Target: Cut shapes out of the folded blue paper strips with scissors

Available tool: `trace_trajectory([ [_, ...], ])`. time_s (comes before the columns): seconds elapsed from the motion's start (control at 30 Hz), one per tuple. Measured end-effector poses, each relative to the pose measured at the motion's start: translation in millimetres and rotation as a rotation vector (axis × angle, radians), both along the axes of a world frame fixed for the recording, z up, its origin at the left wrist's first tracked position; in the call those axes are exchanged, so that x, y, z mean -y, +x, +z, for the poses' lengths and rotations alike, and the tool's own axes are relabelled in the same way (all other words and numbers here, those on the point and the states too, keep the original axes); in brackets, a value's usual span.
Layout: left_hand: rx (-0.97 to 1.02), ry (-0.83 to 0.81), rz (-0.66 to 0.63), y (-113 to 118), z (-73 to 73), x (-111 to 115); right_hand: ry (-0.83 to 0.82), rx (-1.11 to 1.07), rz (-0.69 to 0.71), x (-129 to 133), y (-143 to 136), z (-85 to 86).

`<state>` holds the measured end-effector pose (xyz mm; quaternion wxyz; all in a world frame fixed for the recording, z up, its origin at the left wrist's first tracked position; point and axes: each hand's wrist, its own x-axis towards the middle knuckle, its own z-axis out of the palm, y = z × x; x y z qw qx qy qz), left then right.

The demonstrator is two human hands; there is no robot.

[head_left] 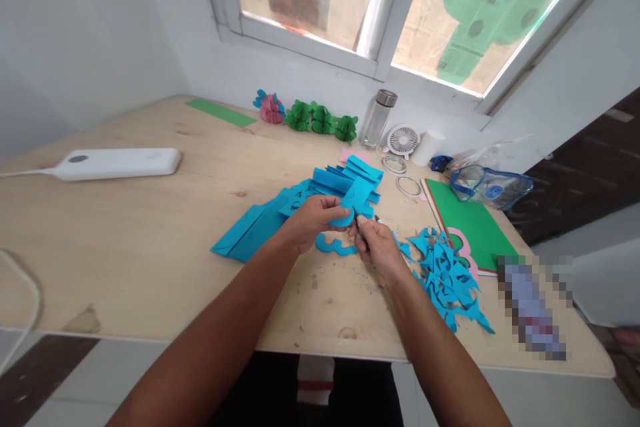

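Between my two hands is a folded piece of blue paper (356,193). My left hand (320,217) pinches its lower left part between thumb and fingers. My right hand (377,243) is closed around a small dark-handled tool (361,225), probably scissors, whose tip meets the paper's lower edge; its blades are mostly hidden. Behind and left of my hands lie more folded blue sheets (255,223). A wavy blue cutout (335,245) rests on the table just below the held paper. To the right of my right hand sits a pile of blue scraps (447,273).
Green sheets (470,220) and a pink cutout (463,247) lie at the right. Tape rolls (409,187), a white fan (403,140), a glass bottle (379,120) and paper decorations (320,118) stand near the wall. A white device (120,164) with a cable lies left.
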<state>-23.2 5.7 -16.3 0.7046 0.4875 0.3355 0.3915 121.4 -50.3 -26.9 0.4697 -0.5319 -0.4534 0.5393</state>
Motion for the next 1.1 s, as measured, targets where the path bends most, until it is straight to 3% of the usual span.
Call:
trace_trajectory([
  [0.13,0.008,-0.008,-0.029,0,-0.2,0,0.032,-0.001,0.002,-1,2,-3.6],
  [0.47,-0.114,0.138,0.197,0,9.2,2,0.083,0.057,0.032,-2,6,-7.8],
  [0.9,-0.174,0.118,0.22,-5,18.3,4,0.105,0.093,0.06,-1,7,-1.7],
  [1.1,-0.016,0.007,0.108,-4,12.4,4,0.1,0.071,0.035,-2,8,-3.6],
])
